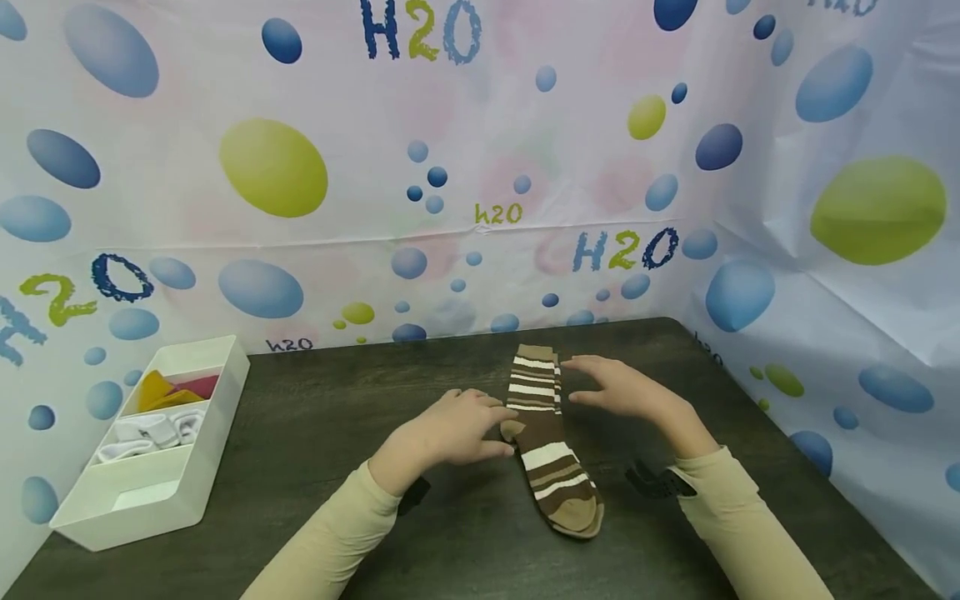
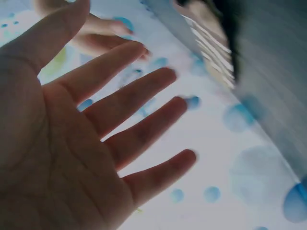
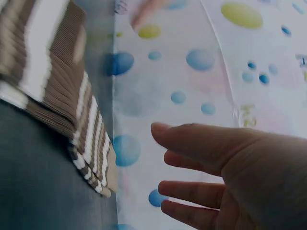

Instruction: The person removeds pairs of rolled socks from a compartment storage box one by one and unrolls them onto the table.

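A pair of brown socks [image 1: 543, 429] with white and tan stripes lies flat on the dark table, one sock stacked on the other, toes toward the near side. My left hand [image 1: 457, 427] hovers at its left edge near the heel, fingers spread and loosely bent. On the other side, my right hand [image 1: 618, 386] is beside the cuff end with nothing in it. In the left wrist view the left palm [image 2: 72, 139] shows bare with fingers apart. The right wrist view shows the right hand [image 3: 240, 177] with straight fingers, apart from the striped socks [image 3: 53, 62].
At the left of the dark wooden table [image 1: 337, 400] stands a white divided box [image 1: 217, 442]. Its compartments hold yellow [image 1: 161, 393] and dark red cloth items [image 1: 198, 387] and white rolled socks [image 1: 153, 430]; the front one shows its bottom. A patterned curtain [image 1: 450, 150] borders the table.
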Available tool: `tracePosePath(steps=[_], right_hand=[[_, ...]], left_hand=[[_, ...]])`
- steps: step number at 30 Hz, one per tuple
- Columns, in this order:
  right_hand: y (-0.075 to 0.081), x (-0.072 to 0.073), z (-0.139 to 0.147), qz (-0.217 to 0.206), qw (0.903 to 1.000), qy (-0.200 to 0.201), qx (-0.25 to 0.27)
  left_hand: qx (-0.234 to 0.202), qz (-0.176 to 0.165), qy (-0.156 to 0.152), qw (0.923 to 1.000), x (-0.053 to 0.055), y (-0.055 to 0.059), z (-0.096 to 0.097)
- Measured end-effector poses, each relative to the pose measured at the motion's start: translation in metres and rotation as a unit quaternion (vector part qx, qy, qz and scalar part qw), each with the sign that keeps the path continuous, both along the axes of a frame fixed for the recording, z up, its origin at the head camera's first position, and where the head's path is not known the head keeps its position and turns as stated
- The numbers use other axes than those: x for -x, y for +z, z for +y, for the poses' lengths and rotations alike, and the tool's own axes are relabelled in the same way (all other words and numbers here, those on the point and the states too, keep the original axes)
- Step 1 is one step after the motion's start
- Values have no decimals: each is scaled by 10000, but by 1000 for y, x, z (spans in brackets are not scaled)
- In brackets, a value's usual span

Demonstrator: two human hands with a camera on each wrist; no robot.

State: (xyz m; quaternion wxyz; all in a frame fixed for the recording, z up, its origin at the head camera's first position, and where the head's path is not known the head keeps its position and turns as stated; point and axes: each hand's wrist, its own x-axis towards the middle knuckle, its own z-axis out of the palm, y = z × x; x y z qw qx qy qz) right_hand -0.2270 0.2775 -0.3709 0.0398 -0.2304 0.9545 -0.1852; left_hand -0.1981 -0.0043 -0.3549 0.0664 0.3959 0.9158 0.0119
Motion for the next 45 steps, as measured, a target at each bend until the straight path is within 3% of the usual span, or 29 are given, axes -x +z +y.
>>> tracePosePath(steps=[5, 9, 14, 20, 25, 30, 34, 37, 45], right_hand=[[0, -29, -7, 235, 9992, 221, -217], [-3, -52, -15, 638, 9950, 669, -389], [-13, -80, -24, 1045, 9825, 1424, -591], [-26, -104, -27, 910, 9766, 1816, -702], [-34, -111, -26, 656, 9794, 1722, -826], [-38, -113, -27, 470, 9813, 1733, -692], [-35, -109, -21, 141, 9877, 1401, -682], [-31, -104, -13, -30, 9912, 1094, -746], [-32, -93, 11, 80, 9970, 519, -577]], left_hand=[[-348, 399, 174, 9984, 22, -7, -8], [-329, 558, 316, 9974, 41, -16, -8], [303, 751, 372, 9960, 69, -26, 7], [1049, 778, 90, 9914, 95, -32, 34], [1503, 816, -147, 9852, 106, -34, 48], [1808, 589, -21, 9818, 111, -40, 52], [1651, 294, 119, 9858, 117, -46, 59], [1566, 277, 206, 9871, 121, -47, 71], [1364, -17, 426, 9897, 124, -41, 117]])
